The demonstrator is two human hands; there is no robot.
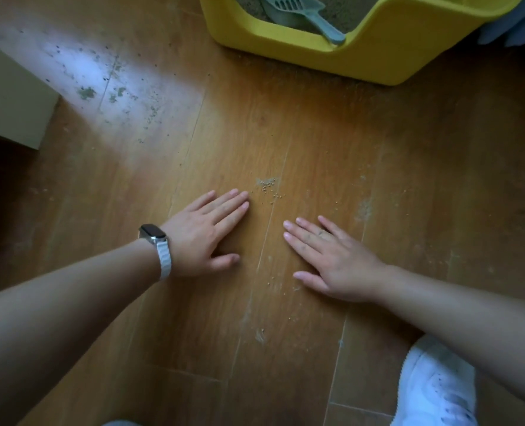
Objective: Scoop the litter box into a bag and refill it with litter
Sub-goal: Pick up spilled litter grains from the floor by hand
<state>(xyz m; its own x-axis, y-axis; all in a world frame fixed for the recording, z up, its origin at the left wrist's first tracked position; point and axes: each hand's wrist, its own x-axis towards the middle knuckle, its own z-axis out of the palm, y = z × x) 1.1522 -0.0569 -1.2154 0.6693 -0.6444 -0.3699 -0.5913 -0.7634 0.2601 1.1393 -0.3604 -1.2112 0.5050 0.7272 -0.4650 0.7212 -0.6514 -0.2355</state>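
Wooden floor point(316, 133) bears both hands flat, fingers straight: left point(207, 232), right point(331, 259), apart.

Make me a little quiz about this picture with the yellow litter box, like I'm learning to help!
1. True or false: the scoop lies in the yellow litter box.
2. Where do the left hand and the right hand rest? A: flat on the floor. B: on the scoop. C: inside the litter box.
3. Fill in the blank: the watch is on the ___ wrist.

Key: 1 true. 2 A. 3 left.
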